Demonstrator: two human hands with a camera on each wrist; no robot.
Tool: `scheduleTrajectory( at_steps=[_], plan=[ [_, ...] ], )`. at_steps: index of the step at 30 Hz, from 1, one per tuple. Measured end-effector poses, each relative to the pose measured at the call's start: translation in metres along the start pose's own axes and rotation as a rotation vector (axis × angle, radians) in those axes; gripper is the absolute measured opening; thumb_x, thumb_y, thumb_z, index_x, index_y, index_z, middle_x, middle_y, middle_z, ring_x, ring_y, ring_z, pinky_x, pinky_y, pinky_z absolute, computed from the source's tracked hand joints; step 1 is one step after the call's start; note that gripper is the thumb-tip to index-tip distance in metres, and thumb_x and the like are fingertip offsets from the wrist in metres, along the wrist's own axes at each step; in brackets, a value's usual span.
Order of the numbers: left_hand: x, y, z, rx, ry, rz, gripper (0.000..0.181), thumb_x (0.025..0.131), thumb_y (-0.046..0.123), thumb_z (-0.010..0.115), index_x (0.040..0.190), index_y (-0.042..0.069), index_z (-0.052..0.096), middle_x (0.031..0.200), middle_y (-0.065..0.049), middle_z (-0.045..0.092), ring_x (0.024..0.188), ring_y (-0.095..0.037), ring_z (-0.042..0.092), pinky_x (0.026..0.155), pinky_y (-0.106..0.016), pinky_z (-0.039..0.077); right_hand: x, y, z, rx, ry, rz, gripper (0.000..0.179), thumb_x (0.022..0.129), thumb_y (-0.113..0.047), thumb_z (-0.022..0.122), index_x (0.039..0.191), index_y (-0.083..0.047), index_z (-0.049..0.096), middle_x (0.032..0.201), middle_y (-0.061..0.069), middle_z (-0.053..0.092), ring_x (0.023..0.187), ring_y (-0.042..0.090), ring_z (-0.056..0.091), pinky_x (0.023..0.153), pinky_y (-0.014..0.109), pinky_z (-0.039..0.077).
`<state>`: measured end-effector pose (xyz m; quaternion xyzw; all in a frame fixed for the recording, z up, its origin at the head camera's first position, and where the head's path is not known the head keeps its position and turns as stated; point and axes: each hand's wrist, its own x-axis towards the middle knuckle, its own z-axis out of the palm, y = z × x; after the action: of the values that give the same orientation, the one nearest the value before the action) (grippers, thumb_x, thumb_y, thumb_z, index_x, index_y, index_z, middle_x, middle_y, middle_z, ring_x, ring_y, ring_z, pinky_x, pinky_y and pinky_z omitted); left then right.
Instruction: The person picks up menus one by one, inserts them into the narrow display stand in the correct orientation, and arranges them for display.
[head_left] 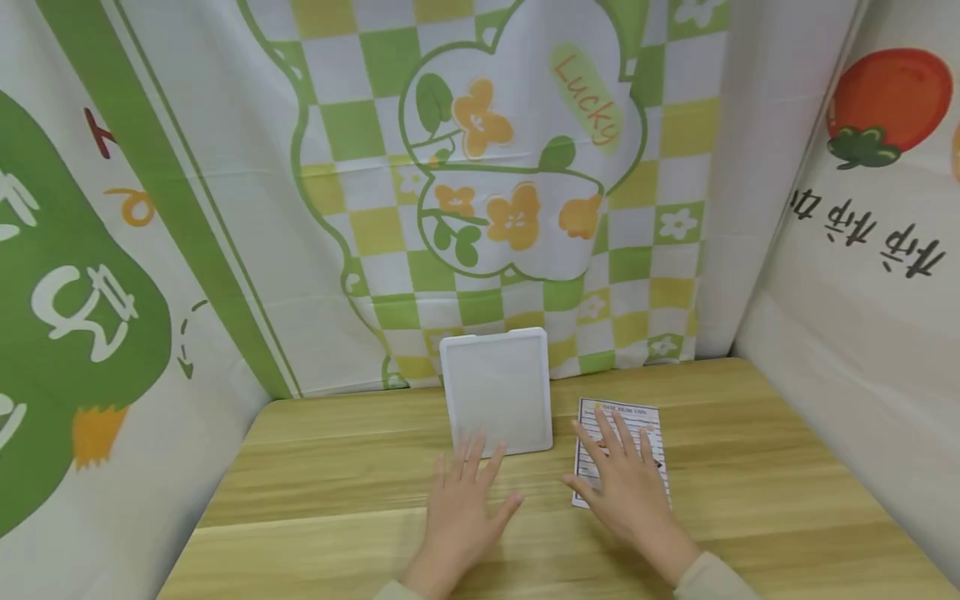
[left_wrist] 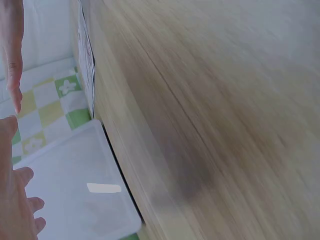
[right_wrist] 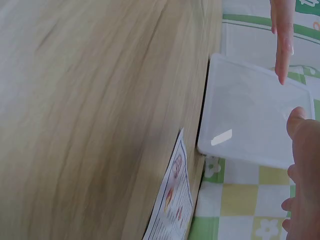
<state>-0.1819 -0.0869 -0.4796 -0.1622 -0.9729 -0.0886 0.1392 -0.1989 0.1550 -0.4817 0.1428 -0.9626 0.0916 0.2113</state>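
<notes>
Spread fingers mark both hands, and neither holds anything. In the head view the left hand [head_left: 461, 517] is above the wooden table, its fingertips overlapping the lower edge of a white rectangular tray [head_left: 497, 392] with a raised rim. To the right, the right hand [head_left: 628, 483] is over a printed paper sheet [head_left: 588, 475] and hides much of it. In the right wrist view the sheet [right_wrist: 172, 205] shows small coloured pictures and lines of text. Both wrist views show the hands raised over the tabletop, with the tray [left_wrist: 85, 185] beyond them.
The wood-grain table [head_left: 315, 475] reaches back to a hanging cloth [head_left: 480, 292] with green and yellow checks and flowers. White printed curtains [head_left: 825, 333] close off the left and right sides.
</notes>
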Motion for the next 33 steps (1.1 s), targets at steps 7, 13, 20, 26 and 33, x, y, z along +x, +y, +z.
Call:
scheduleTrajectory(
  at_steps=[7, 13, 20, 26, 33],
  plan=[
    [0.010, 0.017, 0.011, -0.010, -0.005, 0.049, 0.068, 0.089, 0.066, 0.034, 0.145, 0.028, 0.031, 0.152, -0.006, 0.023, 0.140, -0.028, 0.015, 0.108, -0.056, 0.013, -0.006, 0.016, -0.002, 0.006, 0.004, -0.004, 0.072, 0.083, -0.059, 0.056, 0.144, -0.026, 0.034, 0.153, 0.009, 0.018, 0.140, 0.032, 0.012, 0.109, 0.056, 0.001],
    [0.018, 0.031, 0.017, -0.001, -0.005, 0.091, 0.067, 0.088, 0.063, 0.041, 0.146, 0.030, 0.028, 0.152, -0.004, 0.023, 0.140, -0.027, 0.016, 0.108, -0.055, 0.014, -0.011, 0.032, -0.004, -0.004, 0.027, -0.016, 0.072, 0.083, -0.060, 0.056, 0.142, -0.023, 0.038, 0.152, 0.013, 0.021, 0.140, 0.032, 0.009, 0.108, 0.058, 0.006],
    [0.028, 0.043, 0.022, 0.000, -0.001, 0.142, 0.066, 0.088, 0.063, 0.042, 0.144, 0.031, 0.031, 0.151, -0.002, 0.026, 0.139, -0.025, 0.019, 0.108, -0.054, 0.017, -0.017, 0.054, -0.007, -0.037, 0.028, -0.021, 0.072, 0.085, -0.060, 0.052, 0.144, -0.024, 0.034, 0.153, 0.011, 0.017, 0.140, 0.033, 0.008, 0.106, 0.061, 0.010],
    [0.035, 0.043, 0.029, 0.002, 0.008, 0.203, 0.066, 0.087, 0.061, 0.046, 0.143, 0.029, 0.034, 0.149, -0.003, 0.030, 0.137, -0.026, 0.024, 0.106, -0.055, 0.022, -0.022, 0.067, -0.008, -0.010, 0.010, -0.035, 0.071, 0.085, -0.056, 0.055, 0.144, -0.022, 0.034, 0.153, 0.012, 0.017, 0.140, 0.032, 0.009, 0.108, 0.057, 0.004],
    [0.046, 0.042, 0.033, -0.043, -0.046, 0.259, 0.064, 0.088, 0.058, 0.049, 0.143, 0.029, 0.034, 0.149, -0.001, 0.030, 0.137, -0.025, 0.026, 0.104, -0.054, 0.026, -0.026, 0.083, -0.007, 0.070, -0.047, -0.053, 0.068, 0.088, -0.052, 0.055, 0.144, -0.019, 0.035, 0.154, 0.011, 0.014, 0.140, 0.033, 0.011, 0.109, 0.056, 0.005]
  ],
)
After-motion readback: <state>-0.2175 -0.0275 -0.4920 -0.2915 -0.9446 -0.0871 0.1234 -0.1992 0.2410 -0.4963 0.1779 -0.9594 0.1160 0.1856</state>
